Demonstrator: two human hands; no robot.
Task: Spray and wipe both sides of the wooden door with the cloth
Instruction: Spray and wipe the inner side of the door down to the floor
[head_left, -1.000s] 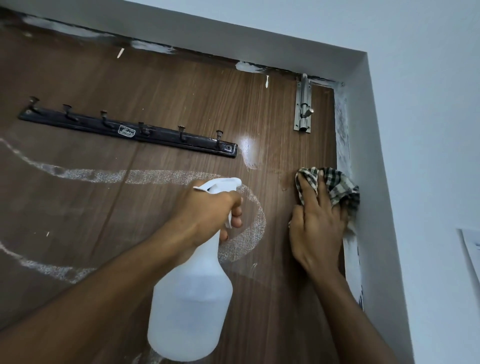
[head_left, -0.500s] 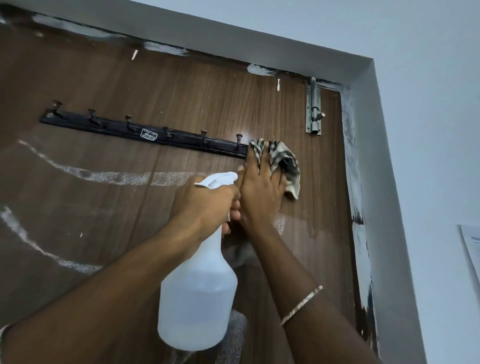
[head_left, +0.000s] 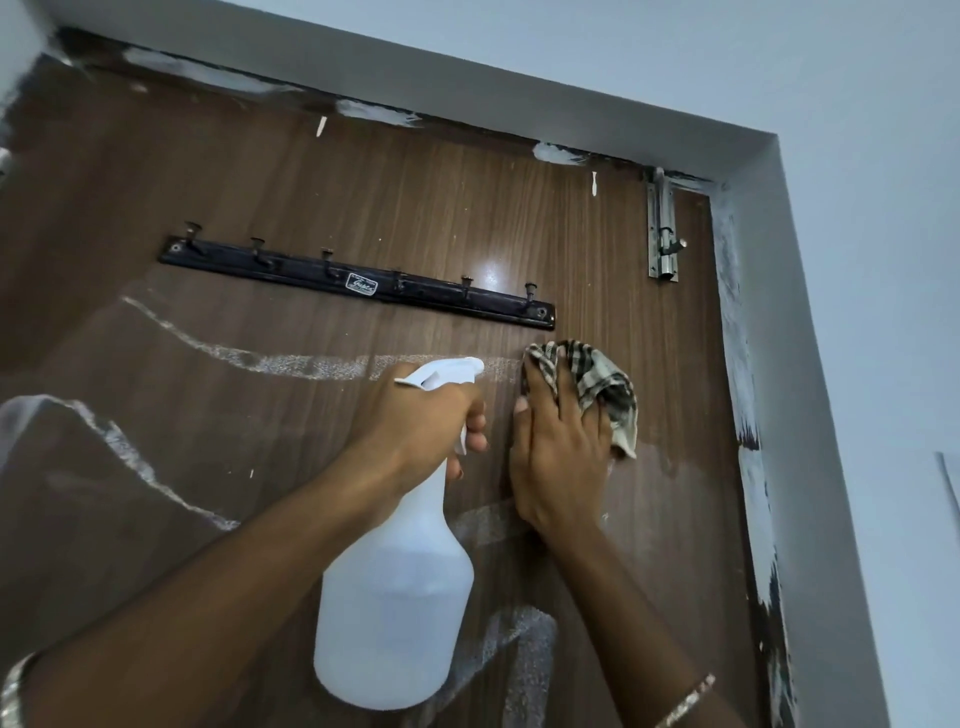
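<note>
While left hand (head_left: 415, 415) grips spray bottle (head_left: 395, 597) neck, right hand (head_left: 561, 457) presses checked cloth (head_left: 608, 384), fingers flat, on door (head_left: 467, 208) near right edge.

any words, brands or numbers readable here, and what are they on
Badge on the black hook rail: one slanted brand word, too blurred to read.
Spray bottle, cloth, door, bolt: no writing shows on any of them.

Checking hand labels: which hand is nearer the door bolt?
Right. The right hand presses the checked cloth below-left of the door bolt; the left hand grips the spray bottle farther left.
</note>
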